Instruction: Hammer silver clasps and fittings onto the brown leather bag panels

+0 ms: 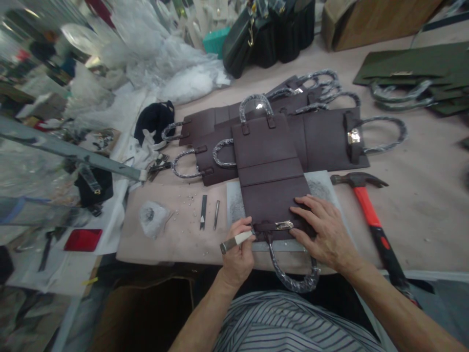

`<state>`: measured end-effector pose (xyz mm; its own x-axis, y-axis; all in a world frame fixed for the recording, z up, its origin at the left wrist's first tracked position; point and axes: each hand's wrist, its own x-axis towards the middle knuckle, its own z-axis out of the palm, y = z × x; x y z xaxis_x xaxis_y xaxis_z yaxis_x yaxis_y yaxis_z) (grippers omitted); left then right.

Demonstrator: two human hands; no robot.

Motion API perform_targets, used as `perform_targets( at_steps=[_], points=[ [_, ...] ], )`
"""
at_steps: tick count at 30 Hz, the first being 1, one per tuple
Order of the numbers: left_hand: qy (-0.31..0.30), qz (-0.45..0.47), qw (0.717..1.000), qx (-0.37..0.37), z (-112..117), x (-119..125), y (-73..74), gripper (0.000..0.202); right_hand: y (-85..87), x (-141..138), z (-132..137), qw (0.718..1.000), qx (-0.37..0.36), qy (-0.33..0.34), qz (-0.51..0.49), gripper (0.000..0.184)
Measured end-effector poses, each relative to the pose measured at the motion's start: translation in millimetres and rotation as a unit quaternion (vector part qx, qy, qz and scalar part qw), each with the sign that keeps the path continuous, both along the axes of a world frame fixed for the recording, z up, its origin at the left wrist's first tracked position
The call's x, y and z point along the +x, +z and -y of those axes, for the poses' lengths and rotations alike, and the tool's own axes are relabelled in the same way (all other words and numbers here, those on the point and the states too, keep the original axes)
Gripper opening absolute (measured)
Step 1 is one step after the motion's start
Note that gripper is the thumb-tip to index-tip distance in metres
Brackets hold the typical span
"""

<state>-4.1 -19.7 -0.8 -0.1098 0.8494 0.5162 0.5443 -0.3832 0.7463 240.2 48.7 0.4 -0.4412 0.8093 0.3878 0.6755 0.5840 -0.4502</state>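
Observation:
A flat dark brown leather bag panel [269, 171] lies over a pale speckled slab [236, 198], with plastic-wrapped handles at both ends. Near its front edge is a strap with a metal clasp [284, 225]. My left hand [238, 252] is closed around a short pen-like tool with a pale section and a darker end [236, 241]; its tip meets the left end of the strap, partly hidden by my fingers. Spread across the panel's right front corner, my right hand [322, 230] presses the leather flat, fingers apart beside the clasp.
A claw hammer [366, 205] with a red and black handle lies at the right. Two slim metal tools [202, 212], tiny metal bits and a plastic bag [152, 219] are at the left. More brown panels [326, 137] lie behind, green ones [414, 68] at back right.

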Motion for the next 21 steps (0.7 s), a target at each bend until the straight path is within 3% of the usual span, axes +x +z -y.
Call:
perform_targets(
  at_steps=[8, 21],
  points=[
    [-0.052, -0.003, 0.999, 0.013, -5.9, -3.2, 1.0, 0.020, 1.9, -0.4, 0.6, 1.000, 0.009, 0.001, 0.003, 0.037],
    [-0.057, 0.017, 0.998, -0.006, -8.0, -4.8, 1.3, 0.019, 1.7, 0.1, 0.0, 1.000, 0.000, 0.000, 0.004, 0.039]
  ],
)
